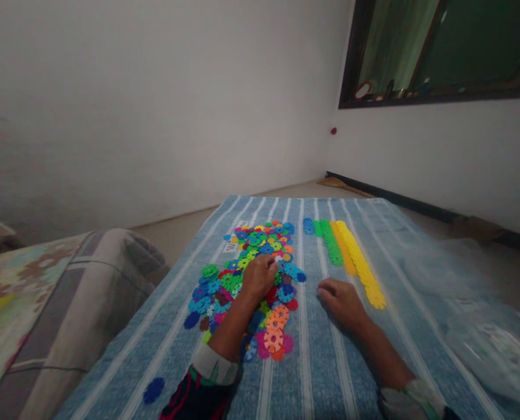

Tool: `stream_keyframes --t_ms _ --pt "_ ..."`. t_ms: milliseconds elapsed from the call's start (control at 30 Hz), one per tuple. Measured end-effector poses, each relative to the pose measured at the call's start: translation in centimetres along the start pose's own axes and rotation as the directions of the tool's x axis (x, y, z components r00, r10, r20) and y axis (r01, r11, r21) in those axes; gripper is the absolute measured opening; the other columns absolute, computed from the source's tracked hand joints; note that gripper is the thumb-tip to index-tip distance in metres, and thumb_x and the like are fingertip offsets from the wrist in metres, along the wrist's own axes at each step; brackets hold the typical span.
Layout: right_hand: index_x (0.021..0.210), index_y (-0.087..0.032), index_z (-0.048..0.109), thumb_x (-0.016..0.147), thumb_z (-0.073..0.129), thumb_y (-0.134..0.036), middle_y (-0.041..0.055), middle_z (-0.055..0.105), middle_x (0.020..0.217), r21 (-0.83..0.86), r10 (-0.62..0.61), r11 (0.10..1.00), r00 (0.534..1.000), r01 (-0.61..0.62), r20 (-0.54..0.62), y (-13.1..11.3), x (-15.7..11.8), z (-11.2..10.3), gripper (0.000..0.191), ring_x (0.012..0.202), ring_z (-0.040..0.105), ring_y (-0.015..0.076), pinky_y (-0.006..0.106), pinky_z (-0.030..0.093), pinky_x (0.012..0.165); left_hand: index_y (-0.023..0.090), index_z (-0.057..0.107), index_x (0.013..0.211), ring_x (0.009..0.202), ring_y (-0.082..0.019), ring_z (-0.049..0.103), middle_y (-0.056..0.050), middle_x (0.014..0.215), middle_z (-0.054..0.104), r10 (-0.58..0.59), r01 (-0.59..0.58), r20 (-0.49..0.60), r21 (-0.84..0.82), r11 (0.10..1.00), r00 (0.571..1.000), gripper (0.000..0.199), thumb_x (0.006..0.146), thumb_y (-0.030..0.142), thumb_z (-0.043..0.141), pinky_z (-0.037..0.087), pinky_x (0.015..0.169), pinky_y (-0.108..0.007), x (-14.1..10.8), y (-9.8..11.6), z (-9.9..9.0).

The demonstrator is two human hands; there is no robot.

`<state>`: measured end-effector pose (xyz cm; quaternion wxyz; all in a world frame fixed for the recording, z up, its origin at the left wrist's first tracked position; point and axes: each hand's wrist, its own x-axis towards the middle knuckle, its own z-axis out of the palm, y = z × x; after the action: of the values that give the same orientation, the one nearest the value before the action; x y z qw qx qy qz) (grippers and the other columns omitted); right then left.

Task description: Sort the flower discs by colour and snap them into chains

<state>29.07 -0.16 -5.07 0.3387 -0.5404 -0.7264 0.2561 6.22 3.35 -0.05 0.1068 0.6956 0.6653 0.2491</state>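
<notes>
My left hand (259, 276) is over a pile of colourful notched plastic discs (232, 282), its fingers curled together. What is between its fingertips, if anything, is too small to make out. My right hand (342, 301) rests low over the striped cloth, right of the pile, with its fingers curled in; their inner side is hidden. Beyond it lie overlapping rows of discs sorted by colour: a long yellow row (361, 265), an orange row (346, 252), a green row (330, 242) and a short blue stack (308, 226). Peach discs (274, 338) sit at the pile's near end.
A blue striped cloth (286, 396) covers the table. One dark blue disc (154, 390) lies apart at the near left. Clear plastic bags (496, 350) are on the right. A draped bed or seat (67, 291) stands left, and a broom (334, 182) lies on the floor behind.
</notes>
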Motion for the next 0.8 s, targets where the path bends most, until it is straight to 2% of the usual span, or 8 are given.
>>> stream_keyframes --t_ms 100,200,267,333,467,533,633,800 --pt "0.074 -0.02 0.069 0.082 0.047 -0.032 0.0033 0.071 0.076 0.024 -0.012 1.0 1.0 0.012 -0.001 0.0 0.1 1.7 0.026 0.075 0.065 0.0191 0.028 0.045 0.072 0.015 0.066 0.108 0.108 -0.027 0.059 -0.014 0.113 0.066 -0.077 0.081 -0.028 0.282 0.956 0.997 0.031 0.088 0.032 0.05 0.043 0.092 -0.036 -0.2 -1.5 -1.3" --pt "0.075 -0.021 0.069 0.081 0.048 -0.032 0.0039 0.071 0.076 0.059 0.006 0.998 0.999 -0.004 -0.041 0.5 -0.1 2.2 0.025 0.076 0.066 0.0199 0.028 0.046 0.072 0.014 0.062 0.114 0.111 -0.033 0.058 -0.017 0.116 0.063 -0.173 0.143 0.038 0.411 0.901 0.984 0.043 0.088 0.046 0.05 0.043 0.091 -0.041 -1.0 -2.1 -1.2" --pt "0.075 -0.021 0.069 0.081 0.048 -0.033 0.0041 0.072 0.076 0.091 0.017 0.996 0.999 -0.013 -0.048 0.6 -0.3 2.2 0.025 0.076 0.066 0.0208 0.029 0.047 0.071 0.015 0.061 0.115 0.114 -0.032 0.055 -0.017 0.122 0.061 -0.165 0.121 0.073 0.415 0.902 0.984 0.044 0.088 0.049 0.051 0.042 0.093 -0.04 -1.7 -2.0 -0.7" --pt "0.076 -0.022 0.069 0.081 0.048 -0.034 0.0043 0.072 0.078 0.106 0.02 0.994 0.999 -0.014 -0.048 0.6 -0.5 2.1 0.025 0.078 0.067 0.0218 0.03 0.048 0.073 0.017 0.059 0.117 0.12 -0.03 0.052 -0.015 0.129 0.058 -0.101 0.059 0.09 0.382 0.922 0.991 0.041 0.088 0.045 0.053 0.039 0.097 -0.038 -2.2 -1.7 0.0" --pt "0.078 -0.021 0.069 0.08 0.049 -0.034 0.0047 0.073 0.079 0.118 0.025 0.993 0.998 -0.019 -0.056 0.6 -0.6 2.1 0.024 0.079 0.067 0.0225 0.032 0.049 0.074 0.019 0.058 0.115 0.118 -0.024 0.054 -0.011 0.127 0.06 -0.008 -0.016 0.087 0.281 0.96 0.996 0.032 0.092 0.037 0.047 0.04 0.094 -0.034 -2.2 -1.6 0.5" --pt "0.077 -0.022 0.069 0.08 0.049 -0.034 0.0043 0.072 0.078 0.127 0.027 0.992 0.998 -0.019 -0.06 0.6 -0.6 2.1 0.024 0.078 0.067 0.0224 0.032 0.049 0.074 0.019 0.058 0.113 0.112 -0.023 0.058 -0.011 0.122 0.064 -0.051 0.034 0.053 0.28 0.96 0.997 0.029 0.094 0.034 0.042 0.041 0.091 -0.032 -1.7 -2.3 0.2" --pt "0.077 -0.022 0.069 0.079 0.05 -0.034 0.0039 0.073 0.078 0.133 0.029 0.991 0.998 -0.021 -0.059 0.6 -0.5 2.1 0.023 0.078 0.067 0.0222 0.032 0.049 0.074 0.017 0.062 0.108 0.105 -0.023 0.062 -0.011 0.114 0.068 -0.186 0.165 0.032 0.331 0.929 0.982 0.031 0.095 0.03 0.037 0.043 0.088 -0.032 -0.8 -4.0 -0.8" --pt "0.077 -0.022 0.07 0.078 0.05 -0.034 0.0042 0.073 0.079 0.133 0.04 0.991 0.998 -0.033 -0.049 0.5 -0.5 2.0 0.024 0.078 0.067 0.0221 0.031 0.048 0.074 0.014 0.059 0.123 0.116 -0.022 0.059 -0.014 0.128 0.064 -0.287 0.29 -0.058 0.325 0.9 0.956 0.039 0.091 0.018 0.038 0.043 0.095 -0.03 0.0 -7.2 -2.7"
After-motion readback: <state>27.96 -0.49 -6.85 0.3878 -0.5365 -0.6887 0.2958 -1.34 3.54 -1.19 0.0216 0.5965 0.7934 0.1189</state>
